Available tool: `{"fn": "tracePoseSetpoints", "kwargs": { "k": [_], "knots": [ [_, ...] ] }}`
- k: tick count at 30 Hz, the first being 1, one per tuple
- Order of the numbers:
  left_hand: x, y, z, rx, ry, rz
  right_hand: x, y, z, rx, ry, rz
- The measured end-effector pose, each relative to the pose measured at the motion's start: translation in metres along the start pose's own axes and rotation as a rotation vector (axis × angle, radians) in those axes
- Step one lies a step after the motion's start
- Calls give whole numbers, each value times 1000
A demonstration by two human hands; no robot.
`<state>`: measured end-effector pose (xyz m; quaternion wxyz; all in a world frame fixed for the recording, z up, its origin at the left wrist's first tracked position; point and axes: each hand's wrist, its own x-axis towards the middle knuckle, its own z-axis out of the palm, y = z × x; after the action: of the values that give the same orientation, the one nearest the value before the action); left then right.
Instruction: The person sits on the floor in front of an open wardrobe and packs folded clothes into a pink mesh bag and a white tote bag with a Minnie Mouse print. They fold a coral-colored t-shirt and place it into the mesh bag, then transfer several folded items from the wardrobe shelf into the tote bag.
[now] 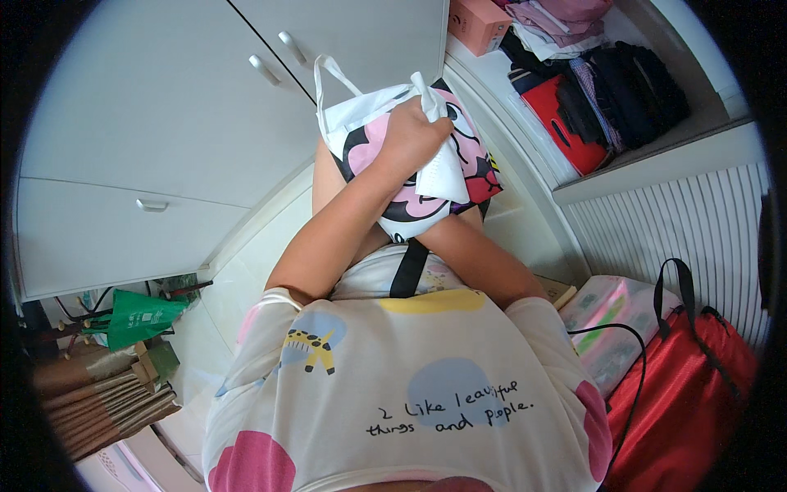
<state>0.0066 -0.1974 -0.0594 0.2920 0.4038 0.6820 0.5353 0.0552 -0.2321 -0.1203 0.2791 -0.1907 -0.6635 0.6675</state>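
Observation:
My left hand (413, 136) grips a folded white cloth-like piece (444, 178), whose upper end sticks out above the fist and whose lower end hangs flat. Beneath it, on my lap, lies a white tote bag (372, 144) printed with a pink and black cartoon. One white handle loop stands up at the bag's upper left. My right forearm reaches under the near edge of the bag, so the right hand is hidden and its grip does not show. A black strap (410, 267) runs down from the bag's near edge over my patterned shirt.
White cabinet doors (154, 92) stand ahead and left. At upper right, a shelf holds folded clothes (627, 92), a red bag (565, 123) and a pink box (478, 24). A red bag (676, 381) and a clear plastic case (609, 326) sit right; a green bag (144, 317) hangs left.

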Motion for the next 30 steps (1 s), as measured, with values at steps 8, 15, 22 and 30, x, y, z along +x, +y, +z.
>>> {"fn": "tracePoseSetpoints", "kwargs": {
  "k": [8, 15, 22, 30],
  "knots": [
    [5, -7, -4, -104, 8, -27, -55, -44, -81, -657, 129, 215],
    [4, -18, 0, 14, 28, 51, -5, -44, -179, -624, 296, 112],
    [0, -15, 1, -12, 14, 87, 9, -1, -162, 374, 110, 402],
    [-11, 31, 9, 158, -58, 180, -15, -37, -116, 143, 97, -56]
  ]
}}
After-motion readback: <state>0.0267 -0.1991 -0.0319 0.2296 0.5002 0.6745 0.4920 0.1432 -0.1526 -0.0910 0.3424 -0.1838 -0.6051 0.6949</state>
